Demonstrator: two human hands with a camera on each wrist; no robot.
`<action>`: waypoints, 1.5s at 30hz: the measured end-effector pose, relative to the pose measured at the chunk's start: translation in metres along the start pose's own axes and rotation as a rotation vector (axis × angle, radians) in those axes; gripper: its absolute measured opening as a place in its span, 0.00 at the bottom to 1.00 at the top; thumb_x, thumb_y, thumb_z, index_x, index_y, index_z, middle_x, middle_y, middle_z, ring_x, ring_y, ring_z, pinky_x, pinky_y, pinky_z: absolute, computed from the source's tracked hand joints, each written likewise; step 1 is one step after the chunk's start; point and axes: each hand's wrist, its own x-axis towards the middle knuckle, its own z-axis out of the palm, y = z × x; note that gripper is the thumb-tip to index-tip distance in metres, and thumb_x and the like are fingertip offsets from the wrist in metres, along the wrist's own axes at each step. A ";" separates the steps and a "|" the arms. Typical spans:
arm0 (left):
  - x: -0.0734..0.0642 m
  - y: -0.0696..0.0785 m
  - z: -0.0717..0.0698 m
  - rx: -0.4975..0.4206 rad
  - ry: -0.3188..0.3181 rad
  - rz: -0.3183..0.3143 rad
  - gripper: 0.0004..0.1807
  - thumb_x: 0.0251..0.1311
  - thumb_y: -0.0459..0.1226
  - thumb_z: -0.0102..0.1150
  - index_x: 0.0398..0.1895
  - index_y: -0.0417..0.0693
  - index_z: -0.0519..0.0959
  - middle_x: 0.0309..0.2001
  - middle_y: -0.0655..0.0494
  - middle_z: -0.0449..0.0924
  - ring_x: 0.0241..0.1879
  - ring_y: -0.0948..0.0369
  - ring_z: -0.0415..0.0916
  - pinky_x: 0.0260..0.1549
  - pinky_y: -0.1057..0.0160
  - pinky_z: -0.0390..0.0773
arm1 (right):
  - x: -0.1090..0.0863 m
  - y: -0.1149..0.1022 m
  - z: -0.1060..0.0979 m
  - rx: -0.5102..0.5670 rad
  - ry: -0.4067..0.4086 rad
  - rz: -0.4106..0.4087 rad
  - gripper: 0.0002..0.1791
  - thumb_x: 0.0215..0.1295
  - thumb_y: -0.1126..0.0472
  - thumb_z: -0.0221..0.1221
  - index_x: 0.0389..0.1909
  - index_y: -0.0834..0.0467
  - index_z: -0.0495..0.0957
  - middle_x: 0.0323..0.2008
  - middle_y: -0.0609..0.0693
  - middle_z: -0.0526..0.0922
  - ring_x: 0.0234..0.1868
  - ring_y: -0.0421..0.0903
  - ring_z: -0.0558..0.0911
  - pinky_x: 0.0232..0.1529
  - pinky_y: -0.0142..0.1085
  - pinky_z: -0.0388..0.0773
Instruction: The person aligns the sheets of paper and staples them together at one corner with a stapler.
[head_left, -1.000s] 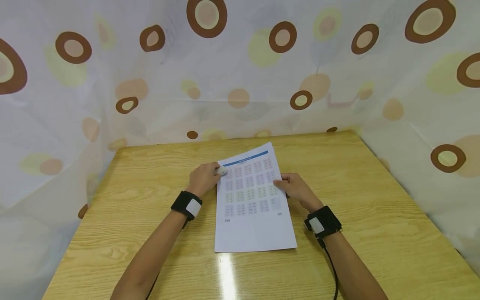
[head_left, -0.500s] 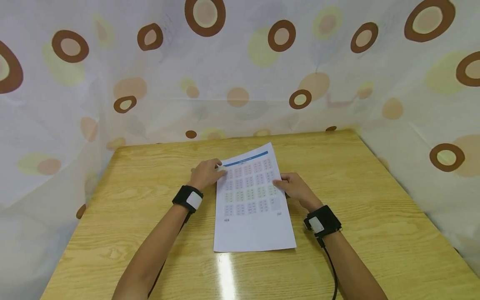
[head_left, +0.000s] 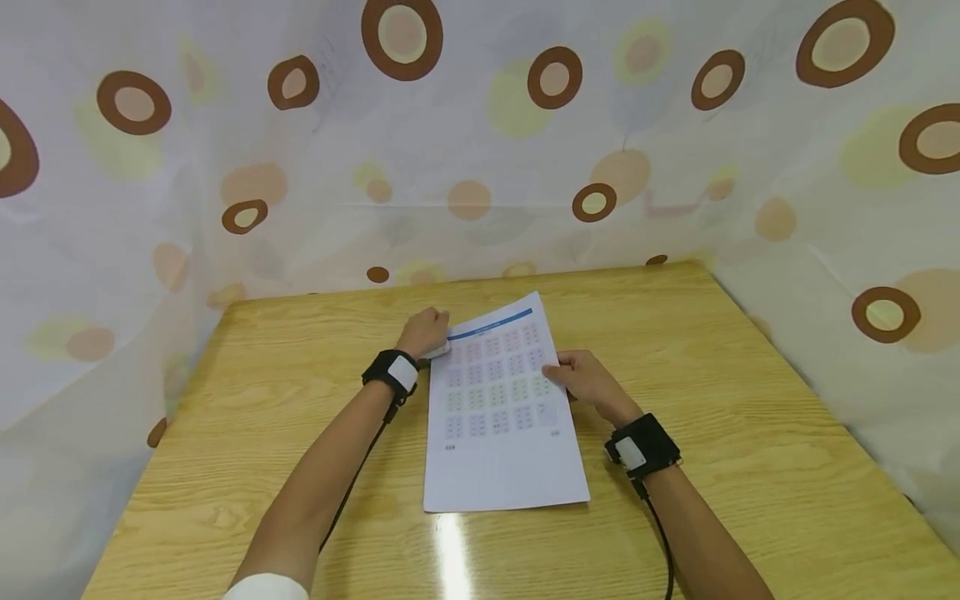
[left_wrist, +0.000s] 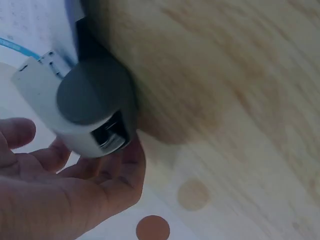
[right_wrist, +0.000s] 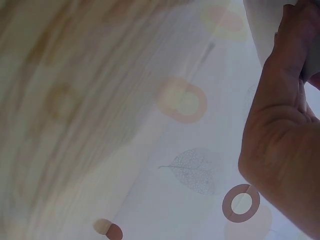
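A white sheet of paper (head_left: 502, 479), printed with a blue band and rows of small coloured blocks, leans over the table. My right hand (head_left: 596, 387) pinches its right edge, thumb on the printed face. At the upper left corner, my left hand (head_left: 423, 333) holds a small white-and-grey stapler (left_wrist: 92, 97), fingers curled round its far side. The stapler's rounded end and a dark slot with metal inside show in the left wrist view, close to the paper's edge. In the right wrist view, the right hand (right_wrist: 285, 100) appears at the right border, its fingertips mostly hidden.
The wood-grain table (head_left: 262, 442) extends on both sides of the paper. Behind it and at the sides hangs a white sheet (head_left: 337, 150) with brown rings and pale dots. A black cable (head_left: 360, 483) runs along the left forearm, another (head_left: 660, 533) along the right.
My left hand loosened and spread its fingers, then turned and shifted up and right at the paper's upper left corner. The right hand keeps its pinch, and the paper has hardly moved.
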 end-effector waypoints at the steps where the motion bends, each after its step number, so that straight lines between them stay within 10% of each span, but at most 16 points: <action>1: 0.001 -0.001 0.000 0.007 0.006 -0.007 0.27 0.79 0.45 0.34 0.59 0.31 0.73 0.52 0.37 0.77 0.49 0.45 0.74 0.52 0.49 0.72 | 0.000 0.000 0.001 0.002 0.000 0.001 0.21 0.78 0.60 0.51 0.62 0.70 0.74 0.46 0.63 0.85 0.39 0.54 0.87 0.35 0.42 0.83; 18: 0.017 -0.021 0.010 0.225 0.044 -0.218 0.34 0.79 0.52 0.27 0.77 0.39 0.52 0.74 0.33 0.48 0.70 0.34 0.50 0.63 0.33 0.53 | 0.011 -0.002 0.019 0.027 -0.036 -0.007 0.19 0.77 0.62 0.51 0.60 0.70 0.75 0.45 0.62 0.85 0.39 0.54 0.87 0.35 0.42 0.83; 38: 0.035 -0.011 0.033 0.421 0.115 -0.161 0.26 0.79 0.45 0.30 0.74 0.44 0.60 0.67 0.36 0.59 0.61 0.38 0.62 0.55 0.34 0.63 | 0.013 -0.001 0.012 -0.038 0.003 0.020 0.19 0.77 0.62 0.50 0.60 0.71 0.74 0.43 0.61 0.86 0.37 0.50 0.86 0.34 0.40 0.82; 45: 0.019 -0.004 0.041 0.484 0.166 -0.085 0.24 0.77 0.43 0.34 0.71 0.46 0.65 0.65 0.36 0.62 0.56 0.39 0.67 0.50 0.34 0.66 | 0.005 -0.003 0.011 -0.183 0.039 0.038 0.17 0.76 0.62 0.52 0.56 0.69 0.78 0.35 0.56 0.86 0.30 0.46 0.83 0.29 0.36 0.76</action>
